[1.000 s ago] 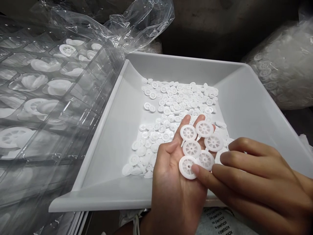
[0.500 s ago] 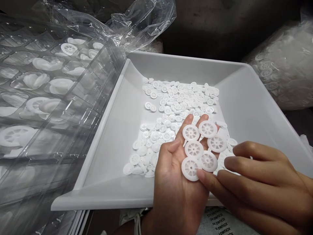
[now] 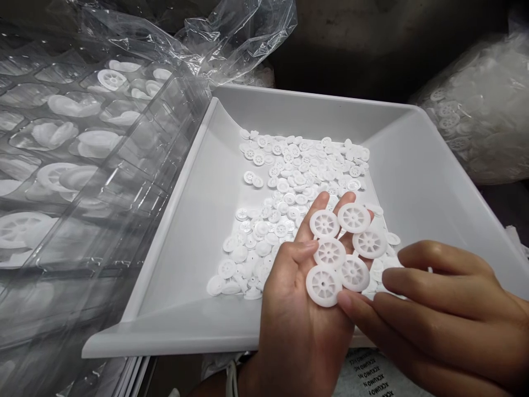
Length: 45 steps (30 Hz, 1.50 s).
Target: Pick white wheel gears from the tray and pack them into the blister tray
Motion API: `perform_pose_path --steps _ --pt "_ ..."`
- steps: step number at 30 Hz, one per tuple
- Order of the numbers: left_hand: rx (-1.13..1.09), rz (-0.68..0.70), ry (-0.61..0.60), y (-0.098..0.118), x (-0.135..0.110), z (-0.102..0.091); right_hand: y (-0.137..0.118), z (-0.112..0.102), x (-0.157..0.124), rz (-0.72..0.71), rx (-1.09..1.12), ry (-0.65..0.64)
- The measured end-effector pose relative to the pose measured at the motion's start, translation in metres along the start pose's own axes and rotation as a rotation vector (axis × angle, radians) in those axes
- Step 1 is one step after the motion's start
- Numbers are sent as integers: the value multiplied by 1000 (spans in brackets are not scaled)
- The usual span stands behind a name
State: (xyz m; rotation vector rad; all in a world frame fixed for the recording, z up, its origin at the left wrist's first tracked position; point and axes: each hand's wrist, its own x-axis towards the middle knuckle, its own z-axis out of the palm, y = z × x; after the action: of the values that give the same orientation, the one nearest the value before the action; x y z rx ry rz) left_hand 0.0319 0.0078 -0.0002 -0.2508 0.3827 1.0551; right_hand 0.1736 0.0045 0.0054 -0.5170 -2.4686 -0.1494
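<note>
My left hand [image 3: 303,314] is palm up above the bin, with several white spoked plastic wheels [image 3: 329,252] lying across its palm and fingers. Short stems show between some of the wheels, and its thumb presses against one on the left side. My right hand [image 3: 442,314] comes in from the right with its fingers curled. One fingertip touches the edge of the lowest wheels. A small white tip [image 3: 430,270] pokes out between the curled fingers; what it belongs to is hidden.
Many loose white wheels [image 3: 289,165] lie in the grey bin [image 3: 430,165]. At left stand clear plastic compartment trays [image 3: 136,160] holding more white parts. Clear plastic film [image 3: 243,33] rises behind, and a filled clear bag [image 3: 479,110] sits at right. Printed sheeting [image 3: 367,369] lies below.
The left thumb has shifted right onto the wheels. My right hand has moved slightly right, with the small white tip moving along. The wheels stay in the left hand.
</note>
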Motion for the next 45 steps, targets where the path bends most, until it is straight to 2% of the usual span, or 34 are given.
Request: perform_pose_path --steps 6,9,12,14,16,19,21,26,32,37,45 --pt "-27 -5 -1 0 -3 1 1 1 -1 31 -7 50" --pt "-44 -12 -13 1 -2 0 0 -2 1 41 69 4" --pt "-54 4 -37 1 2 0 -7 -2 8 232 161 8" --pt "-71 13 -45 2 4 1 -12 -1 14 429 151 104" --pt "-88 13 -27 2 5 2 -12 -1 16 499 125 156" --pt "-100 25 29 2 5 2 -4 -6 15 325 140 42" --pt "-105 34 66 2 5 2 4 -10 13 272 132 -6" --pt "-105 15 129 5 5 3 14 -13 10 273 75 -15" --pt "-45 0 163 9 1 3 17 -12 15 396 122 109" --pt "-4 15 105 8 -3 4 17 -14 20 448 109 153" --pt "-84 -22 36 11 1 -8 19 -13 16 442 65 131"
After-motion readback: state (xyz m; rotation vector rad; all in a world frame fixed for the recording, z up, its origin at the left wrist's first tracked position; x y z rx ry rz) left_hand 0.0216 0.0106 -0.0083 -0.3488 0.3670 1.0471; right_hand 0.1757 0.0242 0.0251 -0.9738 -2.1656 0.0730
